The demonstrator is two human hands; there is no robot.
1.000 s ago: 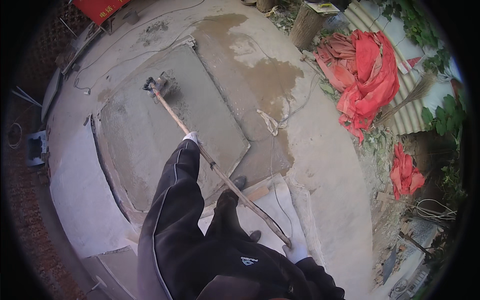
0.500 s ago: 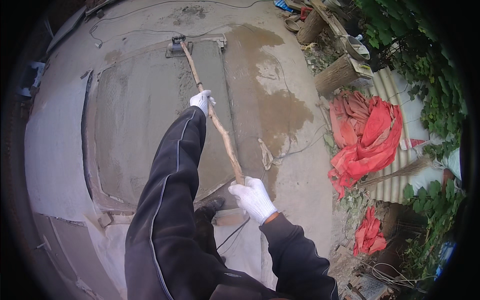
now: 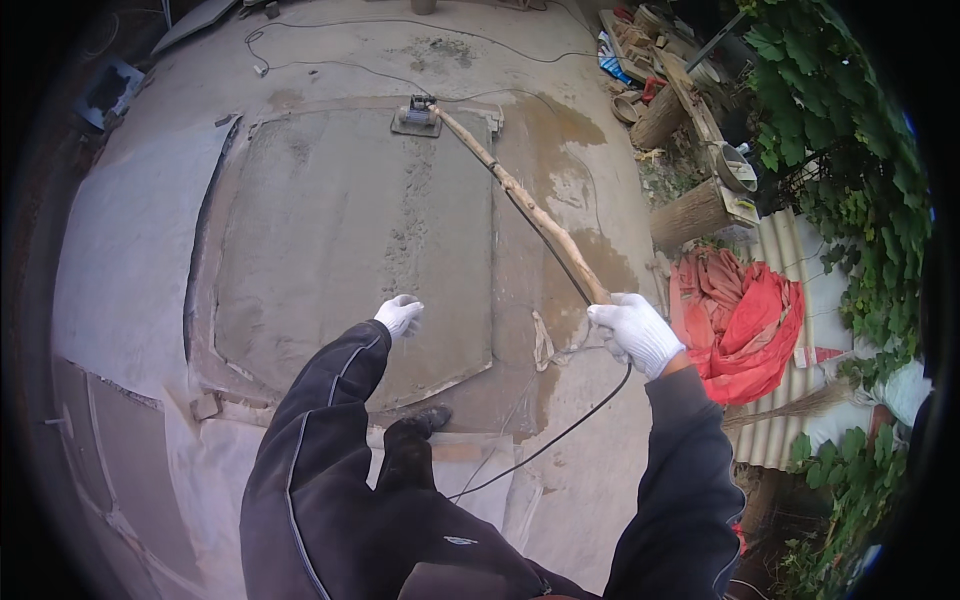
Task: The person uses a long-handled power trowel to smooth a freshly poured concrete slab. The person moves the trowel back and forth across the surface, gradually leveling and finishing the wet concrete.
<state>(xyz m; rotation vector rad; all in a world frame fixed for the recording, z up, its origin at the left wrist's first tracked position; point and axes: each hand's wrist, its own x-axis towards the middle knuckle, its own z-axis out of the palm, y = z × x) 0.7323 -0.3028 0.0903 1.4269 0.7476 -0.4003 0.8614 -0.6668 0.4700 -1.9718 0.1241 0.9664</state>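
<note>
My right hand [image 3: 636, 334], in a white knit glove, is closed round the near end of a long, rough wooden pole [image 3: 545, 222]. The pole slants away to a small motor on a flat plate [image 3: 416, 122], which sits at the far edge of a slab of wet grey concrete [image 3: 340, 220]. A black cable [image 3: 560, 432] runs along the pole and loops down from my right hand. My left hand [image 3: 400, 316], gloved too, is off the pole over the near part of the slab, its fingers loosely bent with nothing in them.
A rough strip [image 3: 408, 215] runs down the smoother concrete. At left lies a pale sheet [image 3: 140, 250]. Red cloth [image 3: 745, 325], corrugated panels [image 3: 785, 245], logs [image 3: 690, 214] and leafy plants [image 3: 860, 190] line the right. A thin cable [image 3: 400, 28] crosses the far ground.
My left hand has let go of the pole. My right hand has swung its near end to the right, so the pole slants more. The view has shifted a little.
</note>
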